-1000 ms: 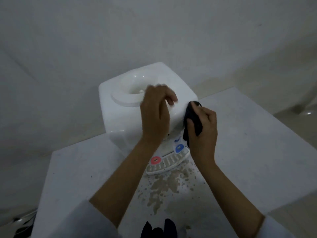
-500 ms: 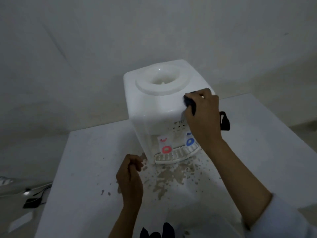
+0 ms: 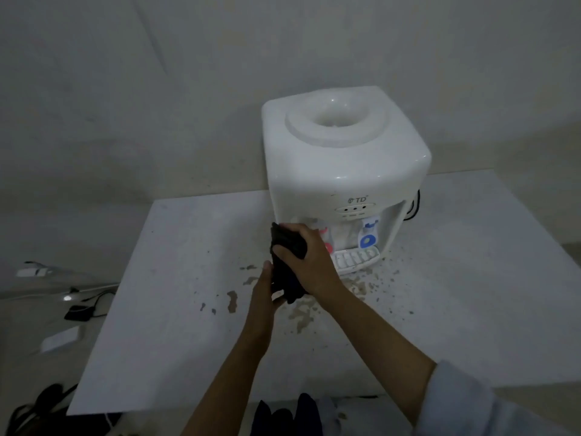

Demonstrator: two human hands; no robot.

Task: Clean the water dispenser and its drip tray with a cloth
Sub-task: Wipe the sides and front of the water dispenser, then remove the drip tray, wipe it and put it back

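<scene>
Gripping the dark cloth (image 3: pixel 287 247) in closed right hand (image 3: pixel 309 262) and left hand (image 3: pixel 264 291) (near the dispenser (image 3: pixel 342 165), left of its tray (image 3: pixel 355 261)), careless wiping might smear table (image 3: pixel 188 309) stains.

Water dispenser (image 3: pixel 342 162) at table's (image 3: pixel 176 309) back right, drip tray (image 3: pixel 355 261) at its front base, cloth (image 3: pixel 287 262) just left of tray

"TD" is printed on the water dispenser (image 3: pixel 342 171) front panel.
</scene>
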